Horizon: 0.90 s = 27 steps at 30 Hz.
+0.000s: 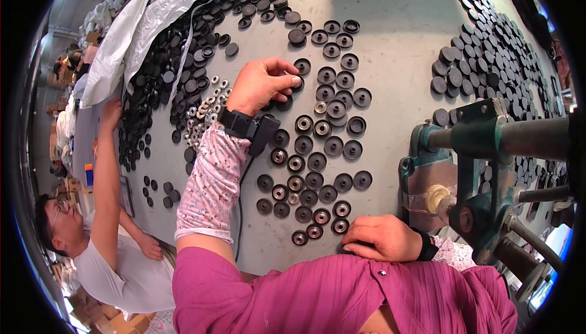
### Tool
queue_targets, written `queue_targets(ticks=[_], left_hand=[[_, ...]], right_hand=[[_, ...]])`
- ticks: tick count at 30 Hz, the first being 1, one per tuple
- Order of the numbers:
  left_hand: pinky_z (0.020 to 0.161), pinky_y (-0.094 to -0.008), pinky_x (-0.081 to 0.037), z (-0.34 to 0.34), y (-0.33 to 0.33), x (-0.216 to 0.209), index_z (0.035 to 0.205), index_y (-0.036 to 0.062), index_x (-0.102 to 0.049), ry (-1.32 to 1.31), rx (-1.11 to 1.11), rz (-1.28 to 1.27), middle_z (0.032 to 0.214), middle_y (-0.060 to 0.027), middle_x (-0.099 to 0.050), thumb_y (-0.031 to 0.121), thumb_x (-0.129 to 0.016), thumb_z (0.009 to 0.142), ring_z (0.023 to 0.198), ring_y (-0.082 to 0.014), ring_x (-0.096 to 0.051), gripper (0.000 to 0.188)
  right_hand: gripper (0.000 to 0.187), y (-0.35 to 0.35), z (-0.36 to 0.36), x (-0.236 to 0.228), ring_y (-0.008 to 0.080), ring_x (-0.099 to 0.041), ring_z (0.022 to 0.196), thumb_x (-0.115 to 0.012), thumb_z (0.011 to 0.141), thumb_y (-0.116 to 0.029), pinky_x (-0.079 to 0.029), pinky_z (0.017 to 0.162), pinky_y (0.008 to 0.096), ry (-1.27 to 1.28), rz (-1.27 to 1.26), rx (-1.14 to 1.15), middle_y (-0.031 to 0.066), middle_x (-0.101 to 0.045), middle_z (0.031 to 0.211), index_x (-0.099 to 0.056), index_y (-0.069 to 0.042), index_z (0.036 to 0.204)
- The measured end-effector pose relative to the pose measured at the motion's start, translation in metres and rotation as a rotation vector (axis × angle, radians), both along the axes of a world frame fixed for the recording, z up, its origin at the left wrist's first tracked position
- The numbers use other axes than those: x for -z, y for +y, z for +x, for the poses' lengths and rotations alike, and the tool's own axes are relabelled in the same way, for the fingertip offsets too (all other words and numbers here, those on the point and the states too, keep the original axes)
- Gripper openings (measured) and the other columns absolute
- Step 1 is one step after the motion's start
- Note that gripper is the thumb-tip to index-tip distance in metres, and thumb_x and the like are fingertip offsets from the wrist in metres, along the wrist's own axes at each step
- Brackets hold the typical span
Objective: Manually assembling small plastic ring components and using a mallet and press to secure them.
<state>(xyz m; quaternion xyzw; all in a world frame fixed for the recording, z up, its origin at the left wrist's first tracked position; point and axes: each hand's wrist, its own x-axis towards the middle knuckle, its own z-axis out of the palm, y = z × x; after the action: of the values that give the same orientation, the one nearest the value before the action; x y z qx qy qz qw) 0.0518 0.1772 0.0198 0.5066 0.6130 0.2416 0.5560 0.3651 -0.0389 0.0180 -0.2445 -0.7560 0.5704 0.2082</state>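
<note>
Reaching left hand (259, 84) out over grey table (390, 65), with thumb and fingers at a black cap (298, 87) on the upper left of the laid-out group; can't tell clasped from merely touched. Resting right hand (381, 238) at the near side of the table, fingers loosely curled, just beside a bearing-fitted cap (340, 225); can't tell empty from holding, underside hidden. Seeing stemmed black caps (362, 97) spread between both hands, mostly cup side up, some with silver bearings (304, 123) seated inside, most of those lower down. Loose bearings (210, 105) piled just left of left wrist; big cap heap (152, 84) beyond, partly under white sheet (152, 23). Green press (482, 151) to the right of right hand, with black discs (482, 59) heaped behind. Also seeing co-worker (128, 267) on the left, one arm stretched toward the cap heap
</note>
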Motion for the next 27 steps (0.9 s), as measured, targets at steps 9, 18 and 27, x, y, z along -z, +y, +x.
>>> queue_targets(ticks=[9,18,27], left_hand=[[0.05,-0.0236,-0.052,0.009,-0.005,0.005,0.103,0.0016,-0.073,0.072,0.05,0.039,0.084,-0.0036,-0.071,0.014,-0.083,0.092,0.058,-0.0091,-0.064,0.019],[0.085,-0.0364,-0.057,0.025,0.071,0.017,0.111,0.003,-0.078,0.605,0.069,0.803,0.098,-0.0138,-0.07,0.024,-0.089,0.078,0.09,-0.0232,-0.071,0.041],[0.063,-0.0277,-0.061,-0.006,0.058,0.007,0.116,0.0001,-0.073,-0.042,-0.213,0.155,0.101,-0.0068,-0.074,0.014,-0.069,0.094,0.078,-0.0157,-0.075,0.026]], right_hand=[[0.013,0.003,-0.001,-0.001,0.0322,-0.069,0.084,-0.073,0.095,-0.016,-0.058,0.074,0.0403,0.023,0.014,0.003,0.0106,-0.068,0.095,-0.072,-0.006,0.104],[0.015,-0.003,0.001,-0.002,0.033,-0.068,0.087,-0.072,0.097,-0.018,-0.057,0.077,0.0412,0.02,0.017,-0.008,0.0113,-0.068,0.096,-0.071,-0.005,0.105],[0.014,0.0,0.005,-0.004,0.0313,-0.069,0.088,-0.071,0.098,-0.018,-0.057,0.076,0.0403,-0.017,-0.026,-0.015,0.01,-0.067,0.096,-0.07,-0.007,0.106]])
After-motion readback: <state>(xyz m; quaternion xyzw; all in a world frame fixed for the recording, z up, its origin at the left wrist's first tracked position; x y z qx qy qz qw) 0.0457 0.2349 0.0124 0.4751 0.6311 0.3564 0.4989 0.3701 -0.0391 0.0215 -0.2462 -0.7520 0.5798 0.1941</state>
